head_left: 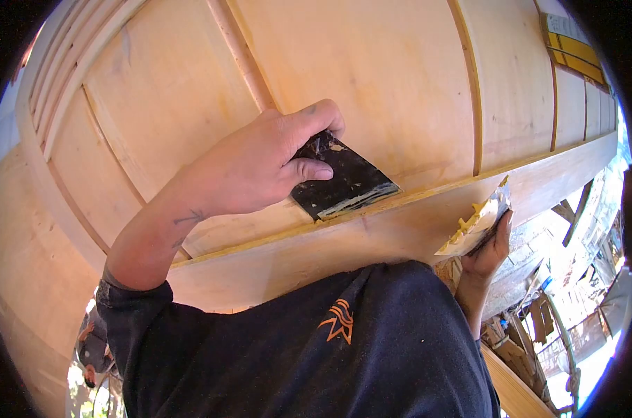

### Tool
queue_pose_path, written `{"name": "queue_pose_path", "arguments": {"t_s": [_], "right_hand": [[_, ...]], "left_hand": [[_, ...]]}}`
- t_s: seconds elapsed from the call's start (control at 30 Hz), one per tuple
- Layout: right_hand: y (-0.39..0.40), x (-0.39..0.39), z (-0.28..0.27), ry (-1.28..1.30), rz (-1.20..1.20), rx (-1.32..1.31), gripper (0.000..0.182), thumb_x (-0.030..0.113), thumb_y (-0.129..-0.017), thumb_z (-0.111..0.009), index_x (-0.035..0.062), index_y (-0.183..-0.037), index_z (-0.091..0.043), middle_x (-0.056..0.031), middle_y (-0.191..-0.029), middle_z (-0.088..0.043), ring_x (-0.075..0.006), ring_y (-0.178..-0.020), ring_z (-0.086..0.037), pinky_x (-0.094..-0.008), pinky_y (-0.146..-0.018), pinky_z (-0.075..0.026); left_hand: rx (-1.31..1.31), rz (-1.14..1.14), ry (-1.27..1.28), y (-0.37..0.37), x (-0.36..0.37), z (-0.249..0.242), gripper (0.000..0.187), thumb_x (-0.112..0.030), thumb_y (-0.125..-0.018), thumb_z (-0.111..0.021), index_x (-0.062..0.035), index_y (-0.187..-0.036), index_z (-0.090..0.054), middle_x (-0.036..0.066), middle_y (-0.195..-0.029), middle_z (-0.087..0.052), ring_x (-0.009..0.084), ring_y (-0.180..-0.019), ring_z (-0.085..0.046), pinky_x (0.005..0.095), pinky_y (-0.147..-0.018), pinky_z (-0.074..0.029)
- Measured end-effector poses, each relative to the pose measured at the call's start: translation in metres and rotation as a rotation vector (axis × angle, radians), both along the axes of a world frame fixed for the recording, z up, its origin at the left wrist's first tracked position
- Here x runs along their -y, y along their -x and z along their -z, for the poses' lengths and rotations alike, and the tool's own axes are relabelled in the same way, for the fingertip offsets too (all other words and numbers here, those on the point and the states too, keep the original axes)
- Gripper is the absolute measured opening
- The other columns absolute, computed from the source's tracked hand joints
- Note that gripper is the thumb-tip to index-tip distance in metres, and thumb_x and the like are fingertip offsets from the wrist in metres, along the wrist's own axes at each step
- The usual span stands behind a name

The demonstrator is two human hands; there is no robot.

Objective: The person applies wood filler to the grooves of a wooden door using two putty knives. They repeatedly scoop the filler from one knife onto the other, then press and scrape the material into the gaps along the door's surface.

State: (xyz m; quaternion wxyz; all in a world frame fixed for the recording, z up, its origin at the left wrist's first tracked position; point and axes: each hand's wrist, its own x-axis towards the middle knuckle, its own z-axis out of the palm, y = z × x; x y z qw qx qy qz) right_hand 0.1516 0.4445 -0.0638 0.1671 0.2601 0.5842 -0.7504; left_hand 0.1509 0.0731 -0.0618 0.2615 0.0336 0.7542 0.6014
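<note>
My left hand (257,157) pinches a black putty knife (344,177), thumb on its near face and fingers curled over the top. The blade is flat and wide, smeared with pale filler along its lower edge. That edge lies at the joint between the wooden panel (372,83) and the long ledge (316,254) below it, where a yellowish line runs. Lower right, my right hand (494,251) grips a thin, flat piece (480,226) loaded with yellow putty (469,223). The putty sits ragged along its upper edge, and most of those fingers are hidden behind it.
Vertical wooden strips (473,90) divide the curved panelled surface. A yellow and white rectangular item (574,49) is at the upper right. Wood scraps (532,341) and debris lie beyond my right arm. Another person (93,348) is partly visible at the lower left.
</note>
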Motion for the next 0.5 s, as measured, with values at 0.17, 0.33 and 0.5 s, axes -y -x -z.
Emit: {"name": "queue_pose_path", "arguments": {"t_s": [0.17,0.33,0.5], "right_hand": [[0.001,0.003,-0.001,0.005,-0.003,-0.005,0.048,0.038,-0.096,-0.032,0.0014,-0.126,-0.043,-0.0133,-0.118,-0.054,-0.024,-0.105,-0.055,-0.0381,-0.091,-0.044],[0.001,0.004,0.001,0.009,0.025,-0.008,0.048,0.038,-0.096,-0.033,0.0015,-0.127,-0.042,-0.013,-0.119,-0.054,-0.0244,-0.106,-0.055,-0.0384,-0.091,-0.044],[0.002,0.001,0.0,0.028,-0.007,-0.01,0.049,0.038,-0.096,-0.033,0.0016,-0.128,-0.041,-0.0127,-0.12,-0.053,-0.0242,-0.106,-0.054,-0.0382,-0.092,-0.043]], "left_hand": [[0.059,-0.027,0.083,-0.004,-0.002,-0.005,0.028,-0.005,-0.077,-0.065,-0.0035,-0.093,-0.041,0.012,-0.072,-0.046,0.0216,-0.065,-0.049,0.0332,-0.061,-0.038],[0.161,-0.125,0.156,-0.015,-0.001,-0.014,0.028,-0.004,-0.079,-0.064,-0.0035,-0.095,-0.041,0.007,-0.074,-0.043,0.0134,-0.069,-0.045,0.0302,-0.064,-0.039],[0.167,-0.262,0.117,-0.032,-0.002,-0.004,0.027,-0.001,-0.082,-0.06,-0.0036,-0.099,-0.039,0.003,-0.077,-0.043,0.0077,-0.074,-0.044,0.0247,-0.066,-0.04]]}}
